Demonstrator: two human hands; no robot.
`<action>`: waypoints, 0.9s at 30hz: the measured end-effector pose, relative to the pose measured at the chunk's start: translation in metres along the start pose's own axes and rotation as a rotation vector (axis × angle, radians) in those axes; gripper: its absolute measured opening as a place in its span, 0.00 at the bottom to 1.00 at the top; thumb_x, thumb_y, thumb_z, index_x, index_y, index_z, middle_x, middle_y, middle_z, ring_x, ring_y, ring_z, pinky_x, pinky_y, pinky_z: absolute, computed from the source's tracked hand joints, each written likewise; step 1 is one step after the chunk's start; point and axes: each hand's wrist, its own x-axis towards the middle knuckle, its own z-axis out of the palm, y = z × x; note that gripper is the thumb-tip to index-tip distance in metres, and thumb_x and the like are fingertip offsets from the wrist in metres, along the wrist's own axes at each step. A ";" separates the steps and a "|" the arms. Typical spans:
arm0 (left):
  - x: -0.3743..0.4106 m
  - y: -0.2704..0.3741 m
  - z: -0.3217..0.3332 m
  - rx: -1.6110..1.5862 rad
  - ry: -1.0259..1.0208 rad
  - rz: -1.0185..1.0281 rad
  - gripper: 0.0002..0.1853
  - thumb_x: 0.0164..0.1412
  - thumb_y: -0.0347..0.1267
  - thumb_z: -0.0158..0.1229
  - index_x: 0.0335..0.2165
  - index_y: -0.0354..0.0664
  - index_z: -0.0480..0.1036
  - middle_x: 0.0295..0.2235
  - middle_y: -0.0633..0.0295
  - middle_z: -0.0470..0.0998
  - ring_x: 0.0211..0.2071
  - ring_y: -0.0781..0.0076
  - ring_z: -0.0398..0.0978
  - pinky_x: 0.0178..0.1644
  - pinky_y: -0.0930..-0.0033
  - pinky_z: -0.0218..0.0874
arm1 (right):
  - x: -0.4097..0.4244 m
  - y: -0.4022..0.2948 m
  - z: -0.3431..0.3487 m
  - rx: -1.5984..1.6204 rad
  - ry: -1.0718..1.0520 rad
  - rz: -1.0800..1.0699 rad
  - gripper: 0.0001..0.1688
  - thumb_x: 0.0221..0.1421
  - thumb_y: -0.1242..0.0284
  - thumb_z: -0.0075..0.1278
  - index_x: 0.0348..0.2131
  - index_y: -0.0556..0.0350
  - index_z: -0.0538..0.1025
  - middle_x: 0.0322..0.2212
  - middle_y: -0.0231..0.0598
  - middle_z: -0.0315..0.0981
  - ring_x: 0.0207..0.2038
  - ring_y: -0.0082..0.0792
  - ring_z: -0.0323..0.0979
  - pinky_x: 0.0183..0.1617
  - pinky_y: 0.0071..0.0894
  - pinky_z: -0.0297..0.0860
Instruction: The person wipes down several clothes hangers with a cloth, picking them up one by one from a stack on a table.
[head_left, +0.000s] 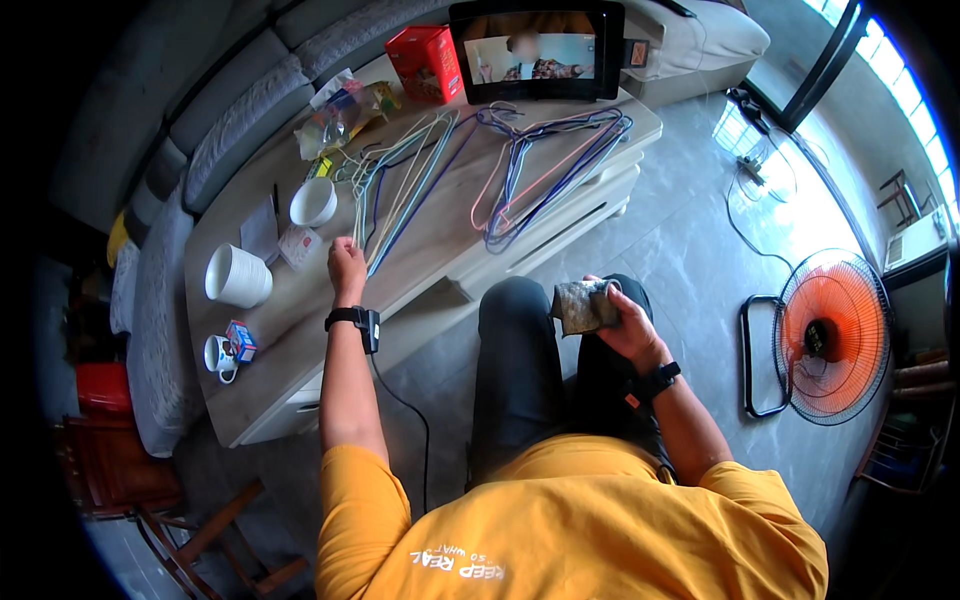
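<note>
My left hand (347, 268) is over the coffee table, its fingers closed at the near corner of a pale wire clothes hanger (358, 217). That hanger belongs to a loose pile of cream, light blue and dark blue hangers (409, 195). Farther right lies a second pile of hangers (525, 161), pink, blue and purple, partly over the table's edge. Above my right knee, my right hand (634, 326) grips a folded grey cloth (581, 307), with the thumb on its right side.
On the coffee table (315, 367) stand a white bowl (313, 202), stacked white bowls (238, 276), a mug (220, 354), a small box (241, 341), a red box (425, 65) and a screen (536, 52). An orange-bladed fan (832, 337) is at right. A cable (409, 409) hangs by my left arm.
</note>
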 end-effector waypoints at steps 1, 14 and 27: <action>0.001 -0.002 0.000 -0.017 0.030 -0.007 0.09 0.56 0.27 0.50 0.36 0.36 0.70 0.31 0.50 0.76 0.36 0.51 0.74 0.42 0.57 0.65 | 0.000 0.001 0.001 0.001 -0.002 -0.001 0.28 0.60 0.60 0.47 0.54 0.54 0.65 0.49 0.42 0.68 0.52 0.41 0.67 0.59 0.46 0.60; -0.001 0.044 -0.025 -0.573 -0.248 -0.274 0.11 0.62 0.34 0.49 0.38 0.36 0.69 0.22 0.64 0.72 0.17 0.78 0.68 0.20 0.77 0.60 | -0.002 -0.001 0.000 -0.021 0.014 -0.011 0.30 0.60 0.58 0.47 0.56 0.53 0.63 0.49 0.42 0.67 0.52 0.41 0.67 0.58 0.43 0.61; -0.011 0.083 -0.048 -0.717 -0.150 -0.292 0.15 0.67 0.38 0.42 0.43 0.39 0.66 0.26 0.61 0.75 0.17 0.80 0.71 0.17 0.82 0.59 | 0.000 0.002 -0.004 -0.027 0.000 -0.031 0.30 0.59 0.59 0.49 0.55 0.54 0.64 0.49 0.42 0.68 0.52 0.41 0.67 0.57 0.45 0.62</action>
